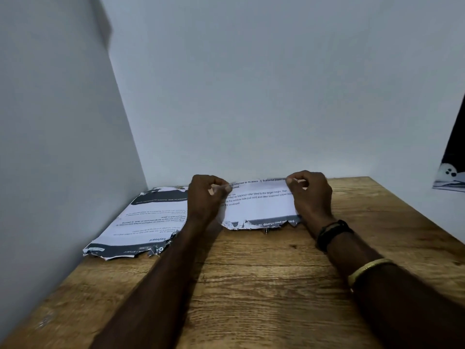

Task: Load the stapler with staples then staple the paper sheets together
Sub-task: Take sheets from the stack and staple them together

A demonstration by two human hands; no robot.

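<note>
A torn printed paper sheet (259,207) stands raised off the wooden table, its ragged dark-banded edge hanging lowest. My left hand (205,197) pinches its upper left corner and my right hand (310,192) pinches its upper right corner. A second torn printed sheet (148,220) lies flat on the table to the left, by the wall corner. A small metal object (266,231) shows just under the held sheet's lower edge; it is too small to identify. No stapler is in view.
The wooden table (251,285) runs up to a pale wall behind and another on the left. At the far right, beyond the table's edge, a dark item with white printed paper (450,175) is partly visible.
</note>
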